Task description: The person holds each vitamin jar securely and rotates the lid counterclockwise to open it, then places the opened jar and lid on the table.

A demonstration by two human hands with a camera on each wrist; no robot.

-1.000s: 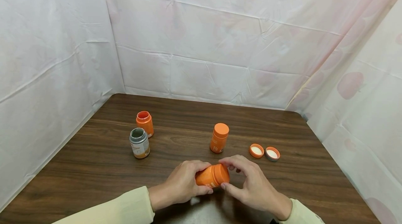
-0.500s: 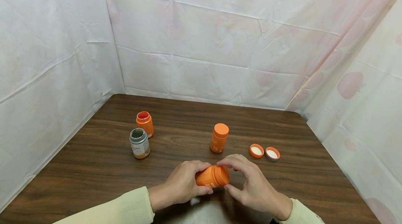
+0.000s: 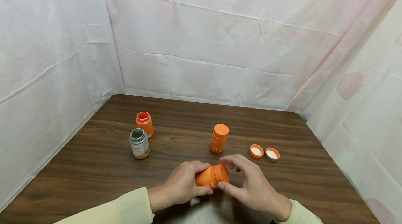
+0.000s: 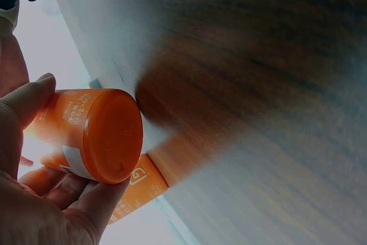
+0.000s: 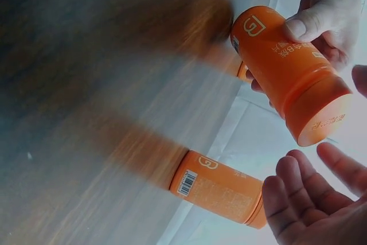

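My left hand (image 3: 182, 184) grips an orange pill bottle (image 3: 206, 178) by its body, thumb on the near side and fingers on the far side. The bottle lies tilted sideways above the table, its orange screw cap (image 3: 222, 173) on and facing right. My right hand (image 3: 252, 185) is held around the cap with thumb and fingers spread. In the right wrist view, a gap shows between its fingertips (image 5: 327, 152) and the cap. The left wrist view shows the bottle's round base (image 4: 114, 136); the left palm side is partly hidden.
A capped orange bottle (image 3: 218, 140) stands behind the hands. Two upturned caps, one orange (image 3: 256, 151) and one grey-rimmed (image 3: 272, 154), lie to the right. At left stand an uncapped grey bottle (image 3: 139, 144) and an uncapped orange bottle (image 3: 145, 124). Curtains surround the table.
My right fingers shifted around the cap, thumb dropping lower half a second ago and now raised again, with the index finger moved back off the top. Left hand and bottle stay nearly still.
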